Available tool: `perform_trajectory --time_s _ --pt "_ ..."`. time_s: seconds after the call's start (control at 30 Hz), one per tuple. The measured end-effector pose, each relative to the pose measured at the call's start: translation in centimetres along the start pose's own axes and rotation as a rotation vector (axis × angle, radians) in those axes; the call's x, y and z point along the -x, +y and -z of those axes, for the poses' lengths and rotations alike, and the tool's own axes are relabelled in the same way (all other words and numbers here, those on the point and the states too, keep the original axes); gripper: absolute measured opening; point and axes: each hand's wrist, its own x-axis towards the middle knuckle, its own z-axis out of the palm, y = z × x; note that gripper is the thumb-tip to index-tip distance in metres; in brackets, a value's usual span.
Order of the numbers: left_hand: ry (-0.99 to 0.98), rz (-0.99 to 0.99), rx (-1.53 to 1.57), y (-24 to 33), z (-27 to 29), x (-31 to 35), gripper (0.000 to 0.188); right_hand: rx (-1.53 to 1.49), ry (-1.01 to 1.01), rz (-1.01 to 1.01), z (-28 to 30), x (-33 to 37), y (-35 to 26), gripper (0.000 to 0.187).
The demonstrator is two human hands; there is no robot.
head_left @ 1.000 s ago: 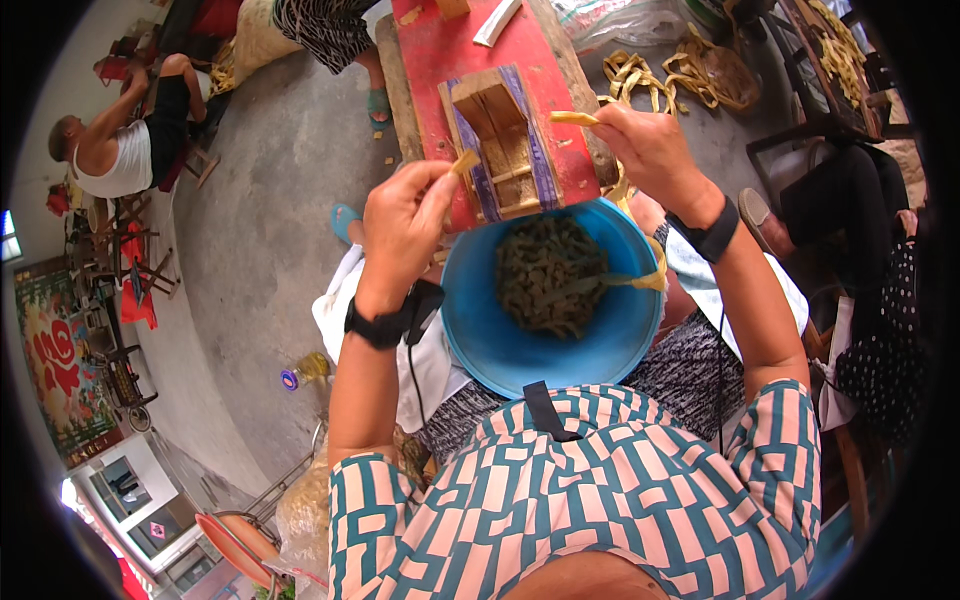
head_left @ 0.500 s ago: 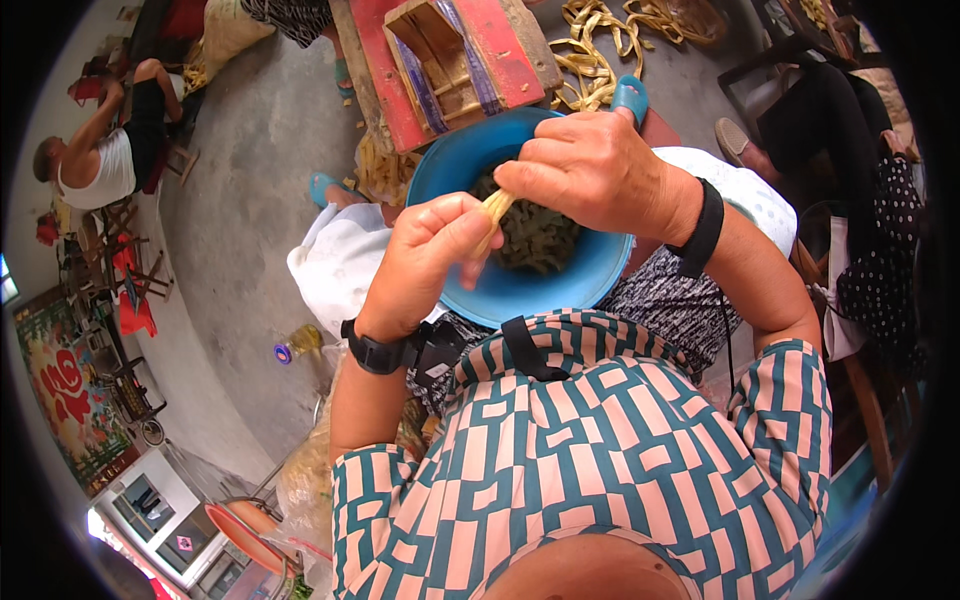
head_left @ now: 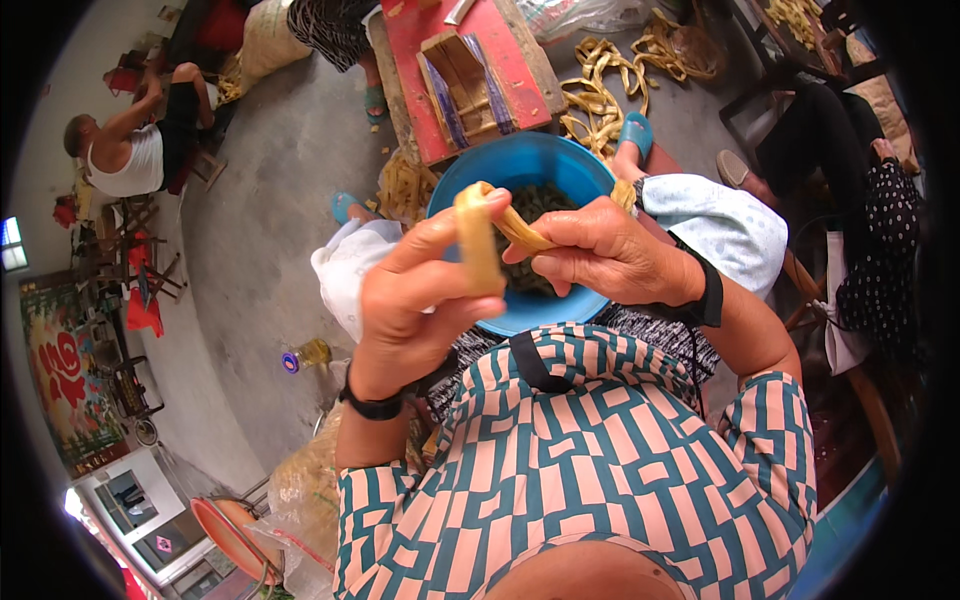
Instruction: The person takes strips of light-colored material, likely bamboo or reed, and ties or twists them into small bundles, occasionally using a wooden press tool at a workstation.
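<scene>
Both my hands are raised over a blue bucket [head_left: 590, 165] that stands between my knees. A flat, shiny yellow strip [head_left: 482, 250] is bent over at my left hand [head_left: 410, 305], whose thumb and fingers close around it, slightly blurred. From there the strip runs across to my right hand [head_left: 625, 255], where thumb and forefinger pinch it. A bit of the same yellow material shows behind the right knuckles. Inside the bucket lie many small dark greenish-brown pieces [head_left: 545, 200], partly hidden by my hands.
Beyond the bucket a wooden frame [head_left: 466, 85] rests on a red-topped bench [head_left: 410, 25]. Long yellow strips [head_left: 600, 85] lie on the floor to its right, with more yellow pieces [head_left: 405, 190] at its left. A jar [head_left: 307, 355] lies left of me. Other people sit nearby.
My hands have moved apart and nearer to me. The strip, bunched between them before, now bends over at my left hand and stretches to the right. The whole view has shifted slightly.
</scene>
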Motion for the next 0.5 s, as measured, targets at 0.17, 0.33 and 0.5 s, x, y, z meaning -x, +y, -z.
perform_trajectory --time_s 0.17,0.33,0.5 --pt "-0.028 -0.262 -0.803 -0.8 -2.6 -0.3 0.023 -0.274 -0.022 -0.270 0.6 0.3 -0.6 0.029" --pt "-0.061 -0.251 -0.813 -0.9 -3.8 0.5 0.024 -0.448 0.004 -0.456 0.3 0.7 -0.5 0.023" --pt "0.084 -0.381 -0.955 -1.4 -4.4 0.4 0.022 -0.851 0.150 -0.486 0.1 0.8 0.1 0.013"
